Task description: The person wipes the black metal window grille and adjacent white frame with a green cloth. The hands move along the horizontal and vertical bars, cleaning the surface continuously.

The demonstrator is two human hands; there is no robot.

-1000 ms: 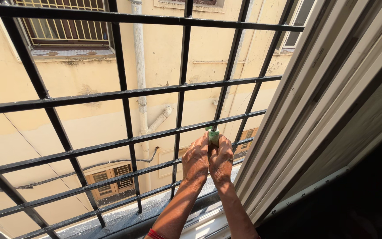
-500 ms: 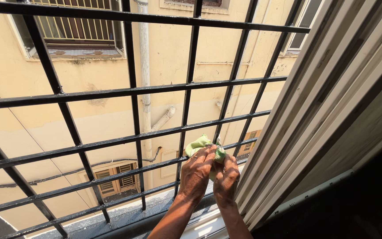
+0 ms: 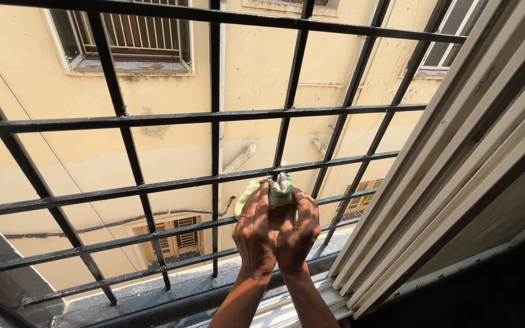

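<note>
My left hand [image 3: 255,234] and my right hand [image 3: 298,233] are pressed together at the black metal window grille [image 3: 214,115]. Both grip a light green cloth [image 3: 268,192] bunched between the fingers. The cloth sits against a horizontal bar of the grille, beside a vertical bar, and pokes out above my fingertips. Both forearms rise from the bottom edge of the view.
A white sliding window frame [image 3: 457,176] slants along the right. A dark stone sill [image 3: 171,291] runs below the grille. Beyond the bars stands a yellow building wall [image 3: 171,91] with a barred window [image 3: 132,33], pipes and a shuttered window lower down.
The view has shifted left and closer. My hands have stayed on the same bar, and the cloth now bunches up more to the left above my fingers.
</note>
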